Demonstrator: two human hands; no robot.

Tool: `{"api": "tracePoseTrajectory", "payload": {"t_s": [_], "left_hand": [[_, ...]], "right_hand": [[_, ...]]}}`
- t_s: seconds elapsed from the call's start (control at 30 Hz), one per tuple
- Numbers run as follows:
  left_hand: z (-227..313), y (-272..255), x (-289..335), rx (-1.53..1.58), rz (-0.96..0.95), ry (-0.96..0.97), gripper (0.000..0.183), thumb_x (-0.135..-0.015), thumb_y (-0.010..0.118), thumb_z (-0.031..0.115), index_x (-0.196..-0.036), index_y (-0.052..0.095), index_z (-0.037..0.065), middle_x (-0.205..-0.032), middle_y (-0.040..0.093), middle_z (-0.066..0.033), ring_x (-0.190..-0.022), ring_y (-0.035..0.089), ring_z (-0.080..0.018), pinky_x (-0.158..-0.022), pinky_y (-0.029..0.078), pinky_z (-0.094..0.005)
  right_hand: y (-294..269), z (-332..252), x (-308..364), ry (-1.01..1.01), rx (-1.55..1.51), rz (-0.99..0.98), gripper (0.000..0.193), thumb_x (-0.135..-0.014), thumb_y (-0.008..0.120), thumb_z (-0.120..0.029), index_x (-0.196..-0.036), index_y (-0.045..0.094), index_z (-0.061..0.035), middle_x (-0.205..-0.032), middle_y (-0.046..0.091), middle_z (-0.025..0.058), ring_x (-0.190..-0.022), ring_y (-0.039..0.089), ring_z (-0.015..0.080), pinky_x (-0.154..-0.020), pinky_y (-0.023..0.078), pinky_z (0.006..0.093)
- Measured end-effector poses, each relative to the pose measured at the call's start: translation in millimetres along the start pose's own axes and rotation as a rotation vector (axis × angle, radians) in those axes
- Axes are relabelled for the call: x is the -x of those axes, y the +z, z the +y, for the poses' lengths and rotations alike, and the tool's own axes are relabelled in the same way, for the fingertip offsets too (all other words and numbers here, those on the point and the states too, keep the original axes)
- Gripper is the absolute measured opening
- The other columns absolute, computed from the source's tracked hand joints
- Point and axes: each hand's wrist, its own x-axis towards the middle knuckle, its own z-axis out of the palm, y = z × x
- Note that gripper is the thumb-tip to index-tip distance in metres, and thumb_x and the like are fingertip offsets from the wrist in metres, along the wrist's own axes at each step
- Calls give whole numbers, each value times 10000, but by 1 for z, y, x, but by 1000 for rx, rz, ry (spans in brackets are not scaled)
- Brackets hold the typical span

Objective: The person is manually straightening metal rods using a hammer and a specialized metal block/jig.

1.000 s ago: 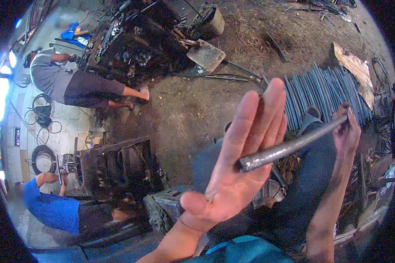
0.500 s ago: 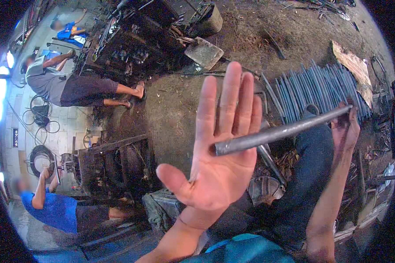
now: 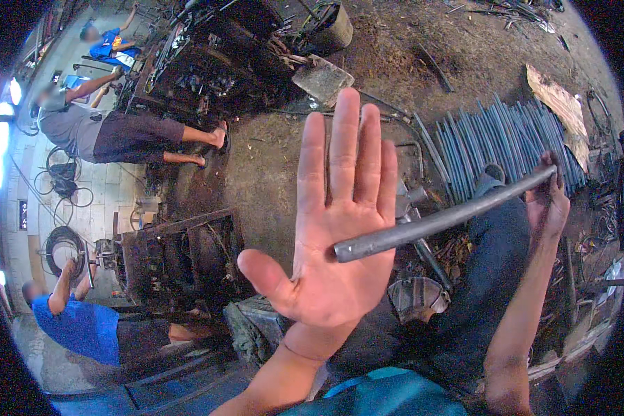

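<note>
- Rod (image 3: 444, 216): dull grey metal, aslant in front of the person, near end over the left palm, far end at the right hand. It looks slightly curved; whether the lens causes this cannot be told.
- Right hand (image 3: 549, 206): closed around the rod's far end, fingers bent, thumb along it.
- Left hand (image 3: 343, 218): open and flat, palm up, fingers extended, thumb spread out to the left. Whether the rod touches the palm or is just above it cannot be determined.
- Trouser leg (image 3: 499, 256): dark, beneath the rod, left of the right forearm.
- Ribbed metal piece (image 3: 416, 297): rounded, below the rod, to the right of the left wrist.
- Stack of rods (image 3: 503, 142): grey, laid side by side on the floor (image 3: 270, 180), beyond the right hand.
- Tan sheet (image 3: 558, 111): rough-edged, at the stack's right end.
- Bucket (image 3: 331, 31): upper middle, well apart from the hands.
- Co-worker in grey (image 3: 69, 132): left side, bent forward.
- Co-worker in blue (image 3: 80, 326): lower left, arms extended near a black coil (image 3: 50, 253).
</note>
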Motion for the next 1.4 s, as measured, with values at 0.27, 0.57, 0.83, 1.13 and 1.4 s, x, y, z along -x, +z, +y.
{"api": "tracePoseTrajectory", "payload": {"t_s": [0.27, 0.57, 0.83, 1.13, 1.4], "left_hand": [[-4, -4, 2, -32, -37, -15, 1050, -812, 435, 709, -1460, 12, -2, -1531, -81, -188, -1420, -60, -337, -1154, -32, -438], [-5, -3, 3, -64, -65, -11, 1047, -802, 388, 748, -1472, -2, 45, -1533, -70, -188, -1424, -51, -316, -1149, -40, -416], [-15, -3, 15, -114, -154, -26, 1022, -802, 449, 696, -1484, -28, 103, -1531, -57, -208, -1422, -60, -338, -1129, -88, -440], [-33, 13, 32, -748, -467, 268, 845, -755, 414, -153, -1446, -6, 94, -1435, 178, -380, -1372, 72, -502, -1097, 35, -537], [-52, 19, 39, -806, -512, 258, 740, -842, 454, -80, -1424, 15, 52, -1374, 313, -382, -1349, 196, -493, -1105, 98, -508]], "right_hand": [[-3, -2, 1, -7, -30, -247, 466, -888, 563, -73, -1329, 432, -2, -1376, 452, 127, -1058, 549, 197, -939, 448, 316], [-14, 5, -8, 16, -61, -244, 426, -876, 562, -56, -1283, 463, 24, -1339, 481, 169, -1122, 560, 247, -952, 483, 387], [46, 53, 11, 377, 82, 117, 245, -881, 576, -161, -1025, 598, 36, -815, 580, 52, -646, 507, 133, -603, 451, 247], [58, 137, 33, 615, -2, -7, 172, -889, 553, -183, -883, 609, -21, -784, 608, 73, -712, 538, 179, -715, 431, 329], [72, 137, 45, 706, 195, 91, 165, -860, 575, -221, -913, 591, -65, -822, 555, 56, -812, 486, 216, -765, 380, 337]]}}
